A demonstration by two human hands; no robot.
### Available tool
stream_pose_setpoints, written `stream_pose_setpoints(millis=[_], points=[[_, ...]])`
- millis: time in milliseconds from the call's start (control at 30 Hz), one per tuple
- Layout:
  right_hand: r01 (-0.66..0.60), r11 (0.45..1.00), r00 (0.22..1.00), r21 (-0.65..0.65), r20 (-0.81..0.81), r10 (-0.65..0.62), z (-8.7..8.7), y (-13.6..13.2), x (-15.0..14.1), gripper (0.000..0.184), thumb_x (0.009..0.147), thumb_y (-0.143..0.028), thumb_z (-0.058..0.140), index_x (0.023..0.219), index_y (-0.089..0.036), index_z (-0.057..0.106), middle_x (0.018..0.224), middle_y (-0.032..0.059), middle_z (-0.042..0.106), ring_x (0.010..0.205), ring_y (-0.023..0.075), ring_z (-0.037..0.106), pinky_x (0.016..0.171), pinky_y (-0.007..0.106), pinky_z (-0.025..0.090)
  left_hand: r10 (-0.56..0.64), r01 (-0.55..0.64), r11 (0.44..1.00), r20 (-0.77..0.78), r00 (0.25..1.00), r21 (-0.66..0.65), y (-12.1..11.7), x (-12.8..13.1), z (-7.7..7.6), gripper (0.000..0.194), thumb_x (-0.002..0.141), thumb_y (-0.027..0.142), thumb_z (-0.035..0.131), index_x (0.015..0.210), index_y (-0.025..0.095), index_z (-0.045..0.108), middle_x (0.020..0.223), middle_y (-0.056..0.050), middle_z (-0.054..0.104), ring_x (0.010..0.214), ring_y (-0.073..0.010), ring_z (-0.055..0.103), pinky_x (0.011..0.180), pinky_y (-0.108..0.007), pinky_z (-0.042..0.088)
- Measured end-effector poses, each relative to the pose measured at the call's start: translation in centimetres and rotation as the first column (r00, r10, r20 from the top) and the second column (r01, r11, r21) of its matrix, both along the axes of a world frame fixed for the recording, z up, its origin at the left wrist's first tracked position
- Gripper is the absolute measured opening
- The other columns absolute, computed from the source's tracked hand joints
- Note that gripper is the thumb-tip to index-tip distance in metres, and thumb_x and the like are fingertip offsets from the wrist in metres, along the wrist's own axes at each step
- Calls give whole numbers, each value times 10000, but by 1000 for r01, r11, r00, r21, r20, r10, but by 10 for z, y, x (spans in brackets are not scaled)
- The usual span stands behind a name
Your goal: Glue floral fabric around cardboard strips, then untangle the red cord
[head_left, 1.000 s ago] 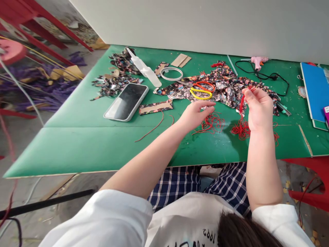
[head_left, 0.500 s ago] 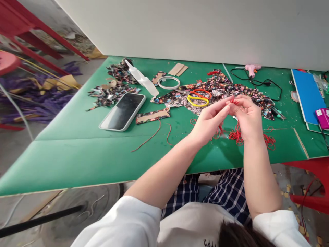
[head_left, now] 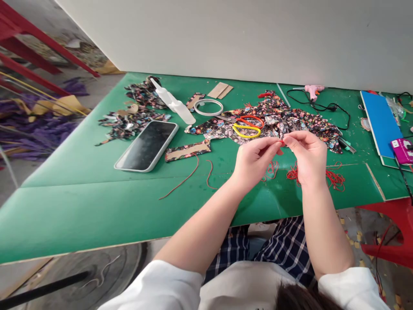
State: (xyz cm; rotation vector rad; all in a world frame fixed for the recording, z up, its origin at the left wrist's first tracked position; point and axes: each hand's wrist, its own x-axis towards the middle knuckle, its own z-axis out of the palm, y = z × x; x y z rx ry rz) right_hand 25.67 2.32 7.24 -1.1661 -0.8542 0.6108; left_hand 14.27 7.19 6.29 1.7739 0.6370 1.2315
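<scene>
My left hand (head_left: 256, 161) and my right hand (head_left: 306, 155) meet fingertip to fingertip above the green table. Both pinch a small bit of red cord (head_left: 282, 141), most of it hidden by the fingers. Below them lie loose tangles of the same red cord (head_left: 335, 178), partly covered by my right wrist. Behind my hands is black floral fabric (head_left: 226, 125), with scissors (head_left: 247, 130) with one red and one yellow handle resting on it. A short strip of floral fabric backed with card (head_left: 189, 150) lies to the left.
A phone (head_left: 146, 146), a white squeeze bottle (head_left: 174, 103), a tape roll (head_left: 208, 107) and fabric scraps (head_left: 129, 118) occupy the left of the table (head_left: 97, 219). At the back right are a pink glue gun (head_left: 312, 91) with its cable and a blue board (head_left: 379, 127).
Both hands have come down a little toward the table, fingertips still together. The red bit between them shows less now. The view has shifted slightly.
</scene>
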Motion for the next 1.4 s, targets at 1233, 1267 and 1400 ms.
stream_pose_setpoints(millis=[1233, 1267, 1400], points=[[-142, 978, 962, -154, 210, 173, 12, -13, 7, 52, 706, -301, 729, 727, -255, 722, 737, -43, 728, 689, 87, 649, 643, 220, 537, 131, -71, 958, 205, 970, -280, -16, -10, -16, 238, 738, 430, 718, 714, 194, 711, 555, 18, 646, 457, -69, 537, 437, -174, 426], [-150, 976, 962, -158, 206, 181, 12, -13, 7, 59, 705, -306, 729, 732, -254, 722, 741, -42, 728, 690, 88, 650, 643, 222, 537, 133, -71, 958, 210, 969, -279, -16, -10, -16, 234, 737, 425, 719, 711, 193, 711, 554, 19, 644, 456, -66, 530, 435, -170, 421], [-181, 969, 956, -166, 200, 212, 11, -12, 6, 84, 713, -325, 718, 728, -242, 711, 730, -38, 719, 679, 92, 642, 648, 235, 539, 134, -71, 961, 226, 965, -268, -16, -9, -16, 214, 738, 407, 723, 713, 195, 715, 553, 22, 639, 456, -59, 521, 429, -158, 409]])
